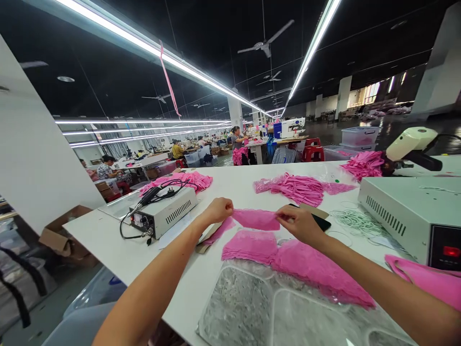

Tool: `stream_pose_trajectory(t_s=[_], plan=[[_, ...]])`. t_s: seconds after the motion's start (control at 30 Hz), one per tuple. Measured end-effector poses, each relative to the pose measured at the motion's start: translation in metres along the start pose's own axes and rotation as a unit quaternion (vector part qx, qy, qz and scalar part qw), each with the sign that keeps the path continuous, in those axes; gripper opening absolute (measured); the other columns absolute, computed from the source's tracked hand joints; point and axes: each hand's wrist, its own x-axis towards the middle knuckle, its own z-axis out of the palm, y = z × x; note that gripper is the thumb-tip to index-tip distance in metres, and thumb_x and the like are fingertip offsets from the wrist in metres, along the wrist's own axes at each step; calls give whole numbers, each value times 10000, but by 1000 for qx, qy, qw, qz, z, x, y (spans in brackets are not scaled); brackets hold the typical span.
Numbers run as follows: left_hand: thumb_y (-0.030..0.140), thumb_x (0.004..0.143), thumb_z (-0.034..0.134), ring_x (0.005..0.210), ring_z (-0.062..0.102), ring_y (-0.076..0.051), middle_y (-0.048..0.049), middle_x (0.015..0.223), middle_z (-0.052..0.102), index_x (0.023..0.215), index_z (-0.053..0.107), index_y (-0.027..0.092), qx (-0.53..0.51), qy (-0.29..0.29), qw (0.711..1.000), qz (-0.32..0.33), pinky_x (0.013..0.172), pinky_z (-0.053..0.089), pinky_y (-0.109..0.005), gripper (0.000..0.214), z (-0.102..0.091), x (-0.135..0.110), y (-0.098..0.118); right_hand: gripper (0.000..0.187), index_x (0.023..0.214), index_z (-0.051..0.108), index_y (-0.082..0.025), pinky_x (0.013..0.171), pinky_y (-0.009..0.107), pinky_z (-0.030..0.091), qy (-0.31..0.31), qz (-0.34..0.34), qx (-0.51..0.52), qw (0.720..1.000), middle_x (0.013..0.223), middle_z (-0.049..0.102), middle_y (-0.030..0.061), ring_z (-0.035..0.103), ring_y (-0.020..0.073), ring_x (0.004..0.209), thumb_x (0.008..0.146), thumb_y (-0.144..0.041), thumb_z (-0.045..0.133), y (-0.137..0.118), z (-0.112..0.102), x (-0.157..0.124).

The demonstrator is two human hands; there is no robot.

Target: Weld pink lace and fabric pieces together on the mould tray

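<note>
Both my hands hold a thin pink fabric piece point(256, 219) stretched level between them above the white table. My left hand point(220, 210) pinches its left end, and my right hand point(297, 221) pinches the right end between thumb and fingers. Just below lies a stack of pink fabric pieces point(250, 246), with a longer pink stack point(317, 269) touching it on the right. Under these stacks is a grey marbled mat point(236, 300) with rounded panels. Another pink piece point(219, 235) lies on brown card beside my left hand. A dark phone-like slab point(320, 222) is partly hidden behind my right hand.
On the left of the white table point(230, 180) stands a metal box with a cable point(169, 211). A larger grey box point(410, 206) sits at right, near pale green cords point(355, 221). Pink strips point(298, 188) lie farther back. Several people work beyond the table.
</note>
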Motion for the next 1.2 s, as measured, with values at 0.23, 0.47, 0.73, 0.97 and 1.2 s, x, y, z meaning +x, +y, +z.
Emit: stream_pose_trajectory(t_s=[0.23, 0.47, 0.73, 0.97, 1.2], plan=[[330, 957, 568, 1017, 616, -206, -88, 1205, 593, 1187, 582, 171, -60, 14, 992, 109, 872, 532, -411, 280, 76, -27, -44, 186, 984, 631, -156, 768, 359, 541, -120, -105, -31, 987, 957, 643, 36, 624, 160, 827, 959, -330, 571, -4, 39, -29], [170, 911, 551, 1082, 592, -219, -85, 1181, 611, 924, 675, 183, -102, 29, 981, 162, 966, 466, -398, 125, 90, -48, -36, 183, 889, 646, -183, 759, 312, 493, -135, -6, -33, 990, 931, 661, 74, 610, 173, 833, 897, -117, 475, -25, -9, -49], [291, 784, 744, 982, 600, -220, -51, 1014, 648, 955, 658, 208, -117, -14, 946, 302, 877, 456, -322, 208, 102, -22, 76, 156, 866, 637, -218, 670, 305, 475, -186, 140, -90, 968, 875, 651, 27, 613, 202, 755, 725, -155, 661, -28, -68, -105], [118, 875, 596, 801, 613, -155, -18, 808, 647, 774, 647, 160, -98, -48, 945, 307, 763, 474, -282, 121, 106, 0, 97, 176, 745, 603, -214, 670, 312, 466, -172, 151, -83, 970, 783, 630, 35, 583, 192, 713, 878, -217, 488, -11, -64, -123], [133, 932, 516, 806, 622, -142, -21, 853, 657, 815, 635, 144, -121, -34, 955, 270, 765, 506, -287, 168, 90, 1, 102, 256, 723, 588, -211, 622, 289, 454, -134, 149, -58, 978, 730, 623, 29, 568, 175, 655, 913, -258, 422, -8, -68, -121]])
